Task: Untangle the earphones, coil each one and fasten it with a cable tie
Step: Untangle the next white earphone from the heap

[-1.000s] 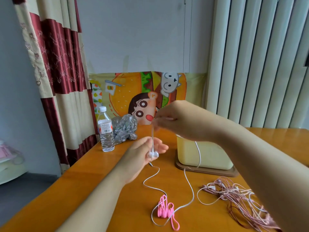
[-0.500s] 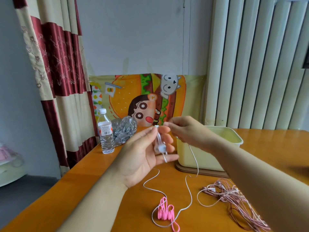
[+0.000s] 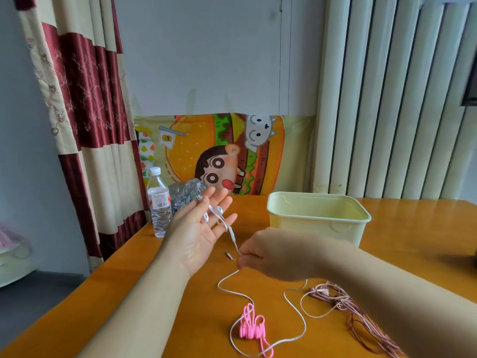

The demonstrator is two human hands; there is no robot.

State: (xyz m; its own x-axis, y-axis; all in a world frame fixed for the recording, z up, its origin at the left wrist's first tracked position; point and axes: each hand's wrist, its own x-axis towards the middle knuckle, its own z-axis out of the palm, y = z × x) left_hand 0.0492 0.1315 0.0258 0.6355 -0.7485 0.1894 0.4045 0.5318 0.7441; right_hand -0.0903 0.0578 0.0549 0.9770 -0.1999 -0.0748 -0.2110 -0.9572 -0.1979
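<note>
Left hand (image 3: 198, 228) is hovering palm-up over the table (image 3: 144, 288), fingers straight and spread. The white earphone (image 3: 212, 212) is lying with its buds across those fingers. The cable seems to be hooking round one finger, can't tell how many turns. Right hand (image 3: 271, 254) is pinching the same cable between thumb and fingertips, just below-right of the left palm.

The span between the hands is running taut on a diagonal, buds up-left, pinch down-right. The slack is dropping to the table and looping round the pink cable ties (image 3: 249, 326). The plug (image 3: 229, 255) is showing just left of the pinch.

My read: coiling is only starting. The next wrap needs the right hand carrying cable across the long axis of the left fingers, and the right hand is nearer the slack. Risk: the tail dragging the ties along.

The pink earphone tangle (image 3: 348, 313) is lying right of the ties, with no hand on it.

Writing: the water bottle (image 3: 158, 202) label is showing a barcode, text unreadable. The cartoon poster (image 3: 222, 156) and tub (image 3: 317, 218) are showing no legible words.
</note>
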